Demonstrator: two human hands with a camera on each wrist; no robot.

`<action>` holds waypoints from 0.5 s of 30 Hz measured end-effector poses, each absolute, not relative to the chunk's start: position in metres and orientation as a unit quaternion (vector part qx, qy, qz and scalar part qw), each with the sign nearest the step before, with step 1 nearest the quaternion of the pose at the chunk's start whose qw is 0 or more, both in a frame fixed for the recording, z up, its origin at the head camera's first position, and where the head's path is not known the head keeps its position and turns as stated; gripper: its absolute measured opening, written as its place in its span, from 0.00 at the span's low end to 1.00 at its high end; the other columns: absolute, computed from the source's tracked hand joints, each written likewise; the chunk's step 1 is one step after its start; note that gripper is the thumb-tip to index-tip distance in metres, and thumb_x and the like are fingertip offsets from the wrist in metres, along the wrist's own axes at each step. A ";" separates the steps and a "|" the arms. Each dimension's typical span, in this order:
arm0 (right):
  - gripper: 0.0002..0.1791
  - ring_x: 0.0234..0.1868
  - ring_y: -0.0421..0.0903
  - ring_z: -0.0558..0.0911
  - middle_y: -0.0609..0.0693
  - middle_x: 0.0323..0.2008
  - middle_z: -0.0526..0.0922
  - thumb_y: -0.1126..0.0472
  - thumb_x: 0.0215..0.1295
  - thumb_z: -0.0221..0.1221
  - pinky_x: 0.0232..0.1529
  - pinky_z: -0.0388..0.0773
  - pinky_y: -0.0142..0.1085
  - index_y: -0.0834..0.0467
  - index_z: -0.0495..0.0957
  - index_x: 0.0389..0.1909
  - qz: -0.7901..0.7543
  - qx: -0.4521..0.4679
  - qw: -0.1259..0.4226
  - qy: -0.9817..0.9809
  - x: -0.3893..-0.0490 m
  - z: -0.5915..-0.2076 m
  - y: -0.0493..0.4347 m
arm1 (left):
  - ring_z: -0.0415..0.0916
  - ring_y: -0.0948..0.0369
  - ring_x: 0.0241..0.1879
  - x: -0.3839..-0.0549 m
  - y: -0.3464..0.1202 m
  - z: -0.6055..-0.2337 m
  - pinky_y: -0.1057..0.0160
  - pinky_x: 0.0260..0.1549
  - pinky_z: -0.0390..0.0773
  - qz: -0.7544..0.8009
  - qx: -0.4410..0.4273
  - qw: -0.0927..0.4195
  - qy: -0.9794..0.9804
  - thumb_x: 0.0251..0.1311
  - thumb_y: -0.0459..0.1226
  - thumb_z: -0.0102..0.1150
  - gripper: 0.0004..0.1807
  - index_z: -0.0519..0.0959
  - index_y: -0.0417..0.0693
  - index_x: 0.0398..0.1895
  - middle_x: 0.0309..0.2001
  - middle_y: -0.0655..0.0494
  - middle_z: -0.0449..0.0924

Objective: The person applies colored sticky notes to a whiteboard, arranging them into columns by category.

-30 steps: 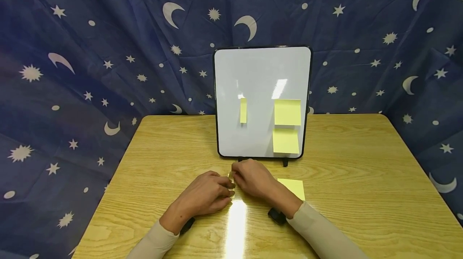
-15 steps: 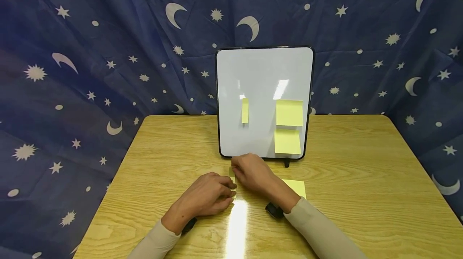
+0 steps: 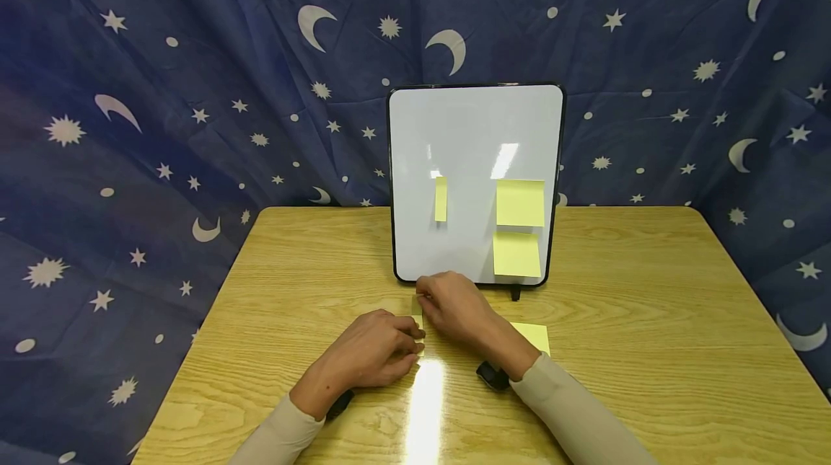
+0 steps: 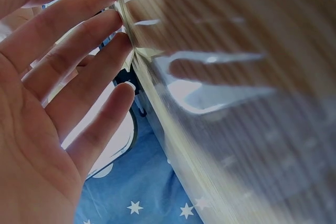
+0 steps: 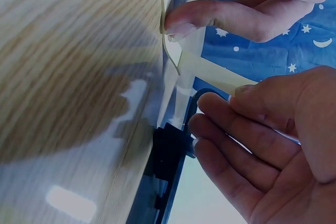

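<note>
My left hand (image 3: 373,350) lies on the table with its fairly straight fingertips pressing a narrow pale-yellow sticky-note pad (image 3: 418,322). In the right wrist view, the pad's free end (image 5: 172,56) curls up from the wood. My right hand (image 3: 457,313) is just beyond, near the whiteboard's foot. Between its thumb and index finger it pinches a narrow sticky note (image 5: 215,72), lifted at the far end and slanting up from the pad. Whether the lower end still sticks to the pad cannot be told.
A black-framed whiteboard (image 3: 474,133) stands at the table's back. On it are one narrow yellow note (image 3: 441,198) and two square yellow notes (image 3: 519,202). Another square yellow note or pad (image 3: 532,335) lies beside the right forearm. A starry blue cloth (image 3: 260,61) hangs behind.
My right hand has moved slightly away from me, toward the whiteboard, drawing up the end of the narrow note. The left hand keeps its place on the pad.
</note>
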State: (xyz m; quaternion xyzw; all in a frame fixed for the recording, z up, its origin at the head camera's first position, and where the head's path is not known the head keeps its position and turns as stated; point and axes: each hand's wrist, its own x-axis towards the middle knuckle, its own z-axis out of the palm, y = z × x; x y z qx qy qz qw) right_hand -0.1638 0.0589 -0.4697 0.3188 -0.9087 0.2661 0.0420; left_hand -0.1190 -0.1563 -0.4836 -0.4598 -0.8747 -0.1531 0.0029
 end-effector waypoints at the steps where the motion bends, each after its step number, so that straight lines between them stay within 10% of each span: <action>1: 0.14 0.22 0.38 0.70 0.38 0.20 0.74 0.66 0.71 0.64 0.26 0.69 0.33 0.49 0.77 0.25 0.267 0.318 0.043 -0.908 -0.164 -0.469 0.059 | 0.84 0.65 0.50 -0.119 -0.156 -0.484 0.57 0.57 0.81 -0.154 -0.459 0.001 -0.875 0.71 0.43 0.64 0.09 0.94 0.59 0.42 0.52 0.65 0.87; 15: 0.13 0.24 0.38 0.72 0.39 0.22 0.76 0.68 0.70 0.63 0.29 0.72 0.33 0.50 0.79 0.26 0.279 0.317 0.069 -0.904 -0.165 -0.471 0.060 | 0.85 0.65 0.50 -0.119 -0.157 -0.483 0.57 0.58 0.81 -0.156 -0.454 -0.007 -0.877 0.72 0.42 0.63 0.09 0.93 0.60 0.43 0.53 0.65 0.87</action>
